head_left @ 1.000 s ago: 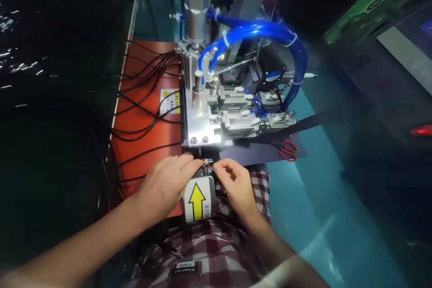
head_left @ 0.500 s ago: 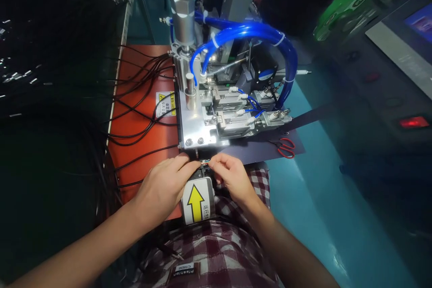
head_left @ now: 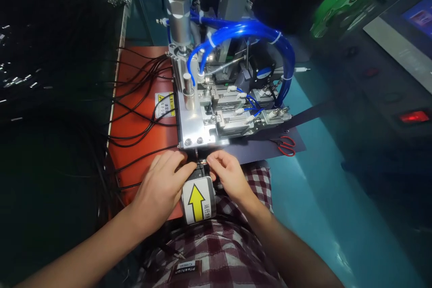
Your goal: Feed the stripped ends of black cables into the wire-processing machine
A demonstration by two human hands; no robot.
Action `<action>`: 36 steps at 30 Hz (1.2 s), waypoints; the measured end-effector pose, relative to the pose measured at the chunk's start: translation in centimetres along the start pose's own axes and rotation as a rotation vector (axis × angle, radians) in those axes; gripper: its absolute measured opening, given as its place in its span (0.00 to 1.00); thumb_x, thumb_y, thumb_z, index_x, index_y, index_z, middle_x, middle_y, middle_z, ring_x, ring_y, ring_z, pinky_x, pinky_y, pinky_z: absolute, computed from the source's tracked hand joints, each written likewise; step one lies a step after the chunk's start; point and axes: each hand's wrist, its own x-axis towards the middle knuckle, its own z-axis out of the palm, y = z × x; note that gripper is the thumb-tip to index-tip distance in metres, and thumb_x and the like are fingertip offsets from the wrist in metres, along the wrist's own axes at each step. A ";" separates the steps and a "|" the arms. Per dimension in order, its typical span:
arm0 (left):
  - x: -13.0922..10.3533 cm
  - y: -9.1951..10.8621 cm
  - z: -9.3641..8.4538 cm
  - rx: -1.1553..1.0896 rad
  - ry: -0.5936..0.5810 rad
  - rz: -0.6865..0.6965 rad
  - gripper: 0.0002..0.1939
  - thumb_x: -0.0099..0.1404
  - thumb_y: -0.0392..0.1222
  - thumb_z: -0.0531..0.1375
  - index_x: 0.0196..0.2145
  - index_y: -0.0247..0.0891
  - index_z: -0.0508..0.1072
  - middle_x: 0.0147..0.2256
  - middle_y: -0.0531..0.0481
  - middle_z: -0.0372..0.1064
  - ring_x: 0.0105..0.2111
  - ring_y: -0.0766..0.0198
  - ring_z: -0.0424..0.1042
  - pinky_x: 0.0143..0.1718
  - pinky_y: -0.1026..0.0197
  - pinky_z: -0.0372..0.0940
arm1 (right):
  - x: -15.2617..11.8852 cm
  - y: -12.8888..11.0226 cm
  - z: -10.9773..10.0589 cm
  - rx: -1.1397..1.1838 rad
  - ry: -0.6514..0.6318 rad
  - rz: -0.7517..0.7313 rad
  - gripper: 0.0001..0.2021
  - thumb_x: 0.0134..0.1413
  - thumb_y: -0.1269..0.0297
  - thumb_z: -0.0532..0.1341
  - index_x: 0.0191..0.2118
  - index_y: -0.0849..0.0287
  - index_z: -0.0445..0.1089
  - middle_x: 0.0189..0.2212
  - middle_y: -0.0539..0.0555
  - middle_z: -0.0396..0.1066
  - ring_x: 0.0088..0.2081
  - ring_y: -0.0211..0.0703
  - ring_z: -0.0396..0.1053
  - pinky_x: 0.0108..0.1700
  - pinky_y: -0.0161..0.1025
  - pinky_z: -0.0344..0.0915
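A small part with thin wires lies between my fingertips at the front of the metal machine. My right hand pinches its right end, thumb and forefinger together. My left hand is on the other side, its fingers closed and thumb tip at the part's left end; what it grips is too small to make out. Just below the part is a black fixture, and in front of that a white plate with a yellow arrow.
Red-handled scissors lie on the dark sheet right of my hands. Black cables cross the orange surface on the left. Blue tubes arch over the machine. A control panel with a red light stands at the right.
My left thumb has drawn slightly left from the small part, so more of it shows between my hands. The view has shifted slightly.
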 end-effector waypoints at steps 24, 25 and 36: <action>-0.7 0.6 0.3 -0.031 -0.038 -0.044 0.17 0.62 0.26 0.48 0.44 0.34 0.70 0.37 0.43 0.68 0.35 0.57 0.67 0.34 0.57 0.68 | 0.1 0.7 0.6 0.104 0.023 -0.031 0.15 0.50 0.51 0.61 0.26 0.57 0.61 0.15 0.42 0.56 0.18 0.33 0.53 0.23 0.33 0.52; -0.6 0.6 0.3 -0.027 -0.038 -0.043 0.17 0.62 0.26 0.48 0.44 0.34 0.70 0.37 0.43 0.68 0.35 0.57 0.67 0.34 0.57 0.68 | 0.1 0.8 0.6 0.113 0.017 -0.029 0.15 0.50 0.51 0.61 0.26 0.57 0.61 0.15 0.42 0.56 0.18 0.33 0.53 0.23 0.33 0.52; -0.2 0.6 0.2 -0.134 -0.041 -0.068 0.15 0.64 0.30 0.49 0.45 0.36 0.70 0.36 0.44 0.68 0.35 0.59 0.68 0.35 0.59 0.68 | 0.1 1.0 0.6 0.138 0.002 -0.053 0.18 0.55 0.49 0.57 0.23 0.58 0.60 0.19 0.45 0.59 0.20 0.34 0.56 0.25 0.34 0.54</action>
